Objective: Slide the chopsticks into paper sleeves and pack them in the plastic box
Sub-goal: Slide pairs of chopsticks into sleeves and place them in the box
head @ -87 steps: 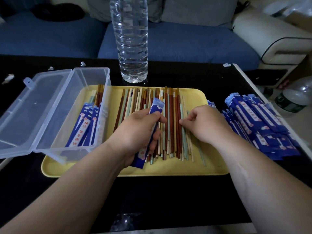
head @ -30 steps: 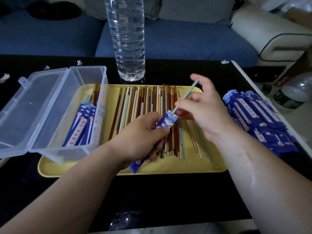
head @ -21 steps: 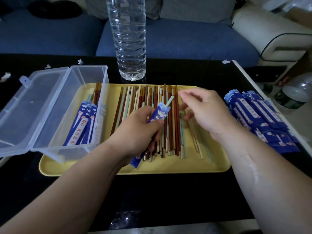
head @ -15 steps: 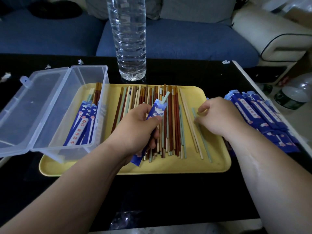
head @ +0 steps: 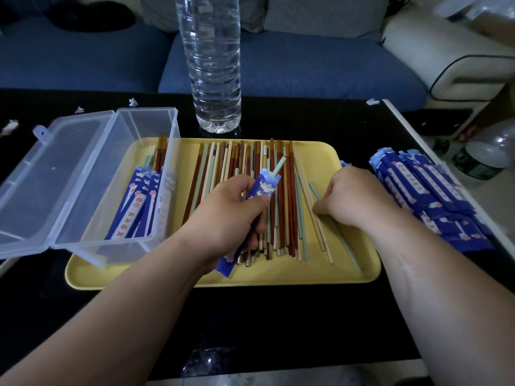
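My left hand (head: 227,215) grips a blue paper sleeve (head: 264,185) above the yellow tray (head: 172,277); a pale green chopstick (head: 279,165) sticks out of the sleeve's top. My right hand (head: 354,199) is down on the tray's right side, its fingertips pinching a pale green chopstick (head: 344,246) that lies there. Several loose brown, red, cream and green chopsticks (head: 281,207) fill the tray's middle. The clear plastic box (head: 133,126) stands open on the tray's left end and holds sleeved chopsticks (head: 139,201).
A stack of empty blue sleeves (head: 426,196) lies right of the tray near the table edge. A tall water bottle (head: 213,65) stands behind the tray. The box lid (head: 41,174) hangs out to the left. A blue sofa is beyond the black table.
My right hand slid a green chopstick into the sleeve, let go, then dropped to the tray's right side onto another green chopstick. My left hand kept hold of the sleeve.
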